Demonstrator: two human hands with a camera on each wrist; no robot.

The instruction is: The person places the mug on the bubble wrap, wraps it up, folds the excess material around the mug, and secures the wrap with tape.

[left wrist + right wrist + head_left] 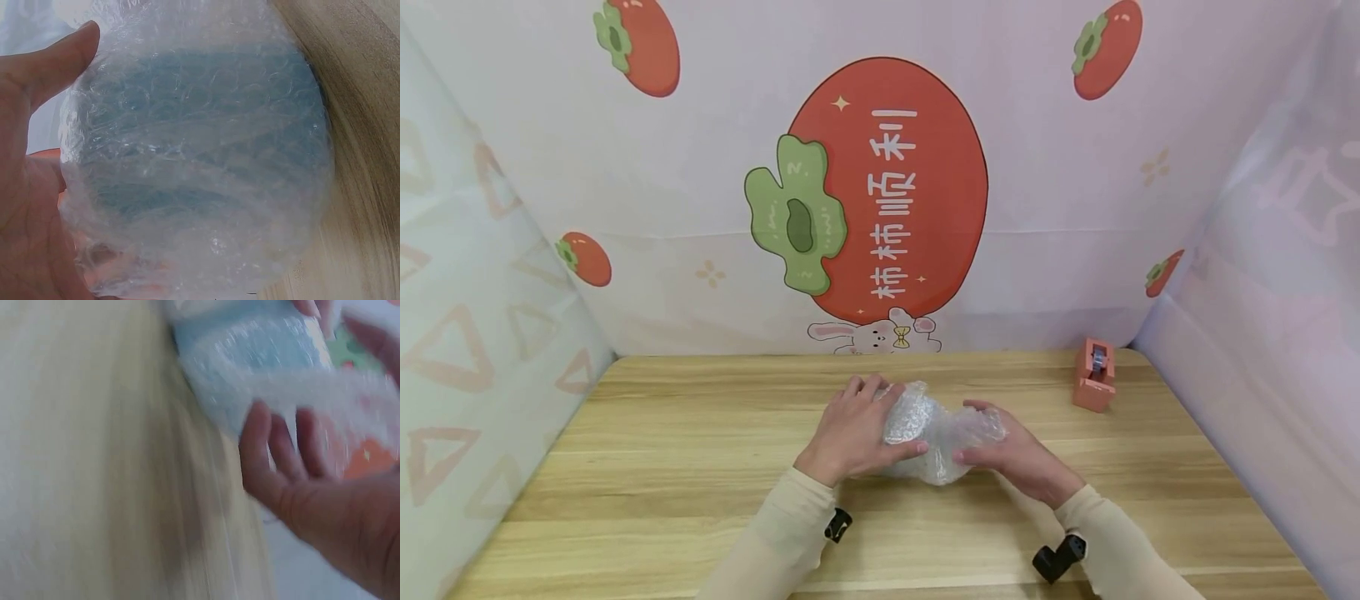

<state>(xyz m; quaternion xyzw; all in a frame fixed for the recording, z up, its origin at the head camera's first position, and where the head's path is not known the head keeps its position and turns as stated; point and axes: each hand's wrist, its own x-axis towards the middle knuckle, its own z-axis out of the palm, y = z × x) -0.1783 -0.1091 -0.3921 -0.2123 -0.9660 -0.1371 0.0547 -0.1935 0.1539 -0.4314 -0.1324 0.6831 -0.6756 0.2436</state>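
Note:
Bubble wrap surrounds a pale blue item whose exact kind the layers hide. In the left wrist view the blue shows through the clear bubbles, and the bundle has a rounded side. My left hand grips the bundle's left end, thumb in front and fingers over the top. My right hand holds the loose right end of the wrap between thumb and fingers. The right wrist view shows the same bundle with the right fingertips against its film.
An orange-pink tape dispenser stands at the back right of the wooden table. Printed cloth walls enclose the table at the back and both sides.

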